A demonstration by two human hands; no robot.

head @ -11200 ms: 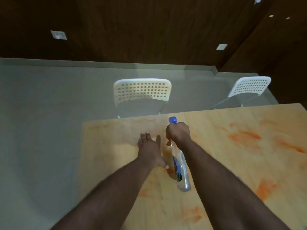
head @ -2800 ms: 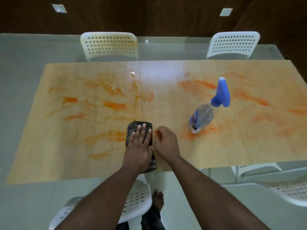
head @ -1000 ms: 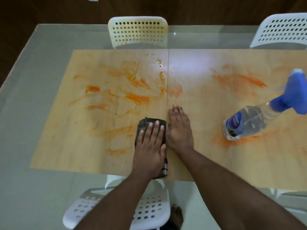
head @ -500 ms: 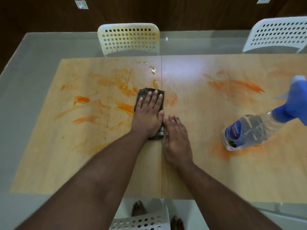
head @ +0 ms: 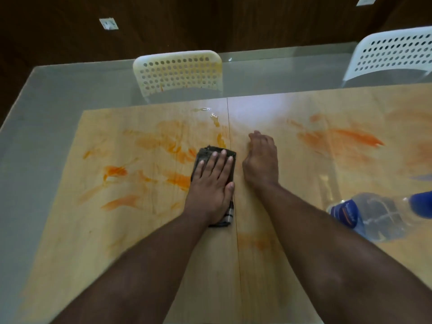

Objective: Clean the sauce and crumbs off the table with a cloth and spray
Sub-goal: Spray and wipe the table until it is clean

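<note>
In the head view, the left hand (head: 211, 183) lies flat with straight fingers pressing the dark folded cloth (head: 216, 164) onto the counter (head: 140, 230) at frame centre. The cloth looks soft and limp, so a flat palm likely serves better than a pinch. The right hand (head: 260, 161) rests just beside it, fingers curled, its grip holding nothing. Orange sauce smears (head: 180, 180) spread to the left and upper right. The spray bottle (head: 374, 216) lies at the right edge, likely light and slippery; white chairs (head: 177, 71) stand beyond.
</note>
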